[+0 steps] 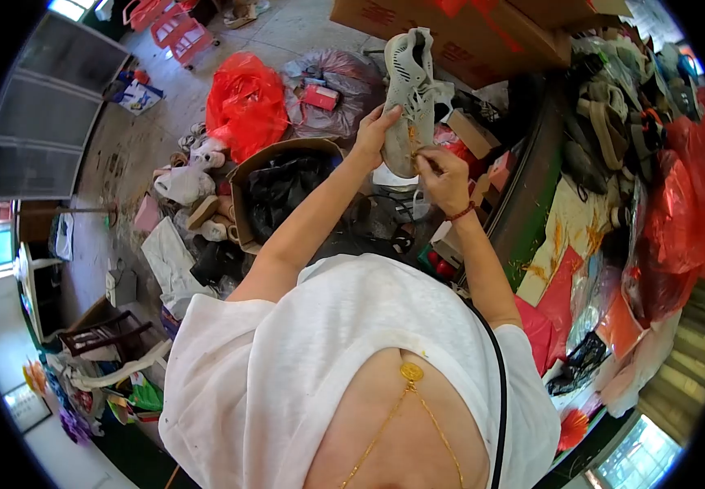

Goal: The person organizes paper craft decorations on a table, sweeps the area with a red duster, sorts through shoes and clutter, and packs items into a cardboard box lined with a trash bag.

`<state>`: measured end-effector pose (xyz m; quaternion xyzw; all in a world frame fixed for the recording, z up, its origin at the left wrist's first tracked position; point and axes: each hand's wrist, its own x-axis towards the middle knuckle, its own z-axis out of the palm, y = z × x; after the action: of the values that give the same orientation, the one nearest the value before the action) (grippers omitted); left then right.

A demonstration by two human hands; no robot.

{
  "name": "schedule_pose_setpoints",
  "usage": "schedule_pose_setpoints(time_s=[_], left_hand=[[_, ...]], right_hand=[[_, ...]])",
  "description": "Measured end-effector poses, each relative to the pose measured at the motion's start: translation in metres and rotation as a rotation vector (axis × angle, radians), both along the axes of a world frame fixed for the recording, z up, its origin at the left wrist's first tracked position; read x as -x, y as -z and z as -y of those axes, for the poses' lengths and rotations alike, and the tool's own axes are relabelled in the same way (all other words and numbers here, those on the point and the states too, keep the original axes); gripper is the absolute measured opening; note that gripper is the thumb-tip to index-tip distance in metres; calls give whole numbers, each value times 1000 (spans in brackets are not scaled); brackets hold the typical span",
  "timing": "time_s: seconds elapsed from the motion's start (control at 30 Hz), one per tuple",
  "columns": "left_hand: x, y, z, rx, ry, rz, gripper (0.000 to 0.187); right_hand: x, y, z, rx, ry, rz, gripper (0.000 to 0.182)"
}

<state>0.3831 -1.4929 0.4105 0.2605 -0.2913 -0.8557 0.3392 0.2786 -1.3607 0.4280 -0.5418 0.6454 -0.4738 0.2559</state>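
A white and grey sports shoe (408, 73) with dark marks is held up at the top centre, its toe pointing toward me. My left hand (377, 134) grips its left side, thumb on the upper. At the right side of the toe, my right hand (443, 175) has its fingers pinched together; what they hold, if anything, is too small to make out. Orange-brown smears show on the shoe's front. Below the hands stands an open cardboard box (246, 224) with black plastic inside.
A red plastic bag (246, 106) and a greyish bag (344, 73) lie on the floor. A large carton (458, 37) is at the top. Shoes and red bags (678, 220) pile up on the right; more shoes (210, 216) lie left of the box.
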Motion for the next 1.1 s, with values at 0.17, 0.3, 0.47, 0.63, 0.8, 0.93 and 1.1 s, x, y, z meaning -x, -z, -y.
schedule_pose_setpoints(time_s=[0.17, 0.3, 0.47, 0.63, 0.8, 0.93, 1.1], left_hand=[[-13, -5, 9, 39, -91, -44, 34], [-24, -3, 27, 119, -172, -13, 34], [-47, -4, 47, 223, -254, 20, 37], [-59, 1, 53, 299, -267, 23, 37], [-91, 4, 65, 452, -370, 174, 38], [-103, 19, 61, 306, -383, 200, 40], [-132, 20, 57, 601, -567, 366, 45]], right_hand=[[-15, 3, 54, 312, 74, -336, 41], [-28, 16, 54, 342, -75, -371, 35], [-13, 10, 41, -61, -110, -153, 25], [-54, 8, 83, 348, -105, -382, 34], [-33, 40, 79, -480, -313, -720, 53], [-75, 34, 90, 208, 91, -597, 64], [-83, 79, 76, -828, -259, -979, 44]])
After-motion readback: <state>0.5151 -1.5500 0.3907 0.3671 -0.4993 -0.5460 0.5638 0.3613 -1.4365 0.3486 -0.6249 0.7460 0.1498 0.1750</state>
